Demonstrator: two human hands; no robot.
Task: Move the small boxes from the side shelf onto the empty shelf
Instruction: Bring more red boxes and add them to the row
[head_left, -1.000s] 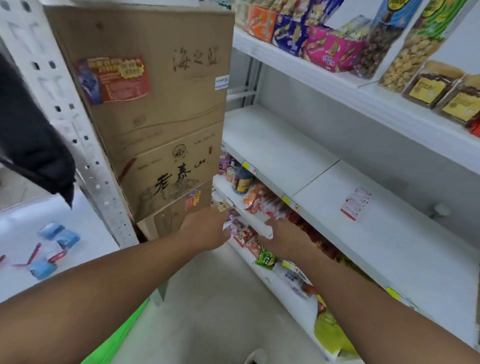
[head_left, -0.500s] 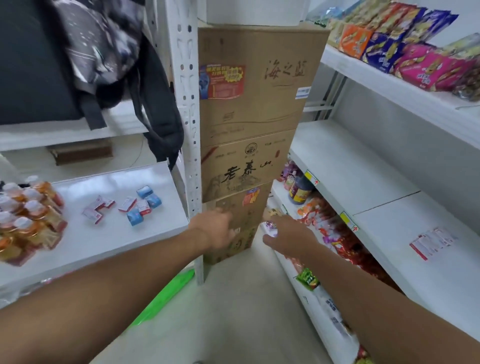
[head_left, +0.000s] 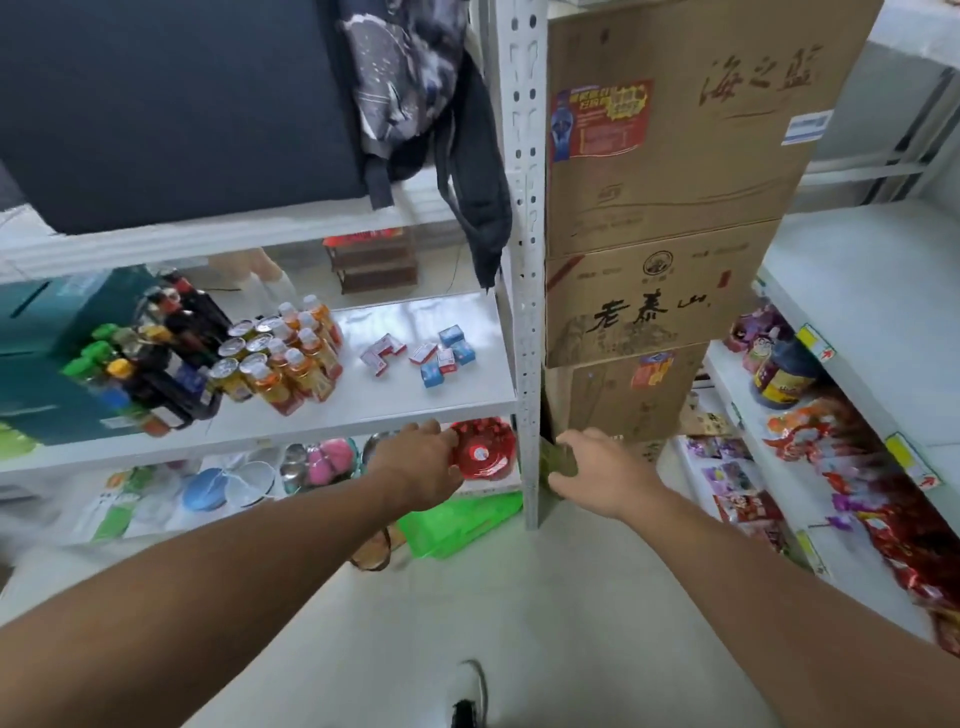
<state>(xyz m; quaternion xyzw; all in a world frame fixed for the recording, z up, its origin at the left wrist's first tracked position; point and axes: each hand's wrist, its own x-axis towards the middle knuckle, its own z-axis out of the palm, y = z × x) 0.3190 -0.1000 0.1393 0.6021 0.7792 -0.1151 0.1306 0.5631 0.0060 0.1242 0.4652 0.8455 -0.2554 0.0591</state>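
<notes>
- White metal shelving fills my view; the side shelf (head_left: 363, 410) is a smooth white board.
- Small boxes (head_left: 436, 356), red-and-white and blue, lie loose toward its back right corner, near the perforated upright (head_left: 527, 260).
- Orange-capped bottles (head_left: 296, 358) and cans crowd its left half.
- Stacked brown cardboard cartons (head_left: 670, 171) stand right of the upright.
- The empty shelf (head_left: 883, 291) sits far right.
- My left hand (head_left: 415, 467) hangs below the shelf's front edge, fingers loosely curled, holding nothing.
- My right hand (head_left: 597, 473) is by the upright's foot; I can't tell its grip.

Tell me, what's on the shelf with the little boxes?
Red and blue small boxes lie loose on the side shelf, beside orange drink bottles and dark bottles. What stands behind those bottles is hidden.
</notes>
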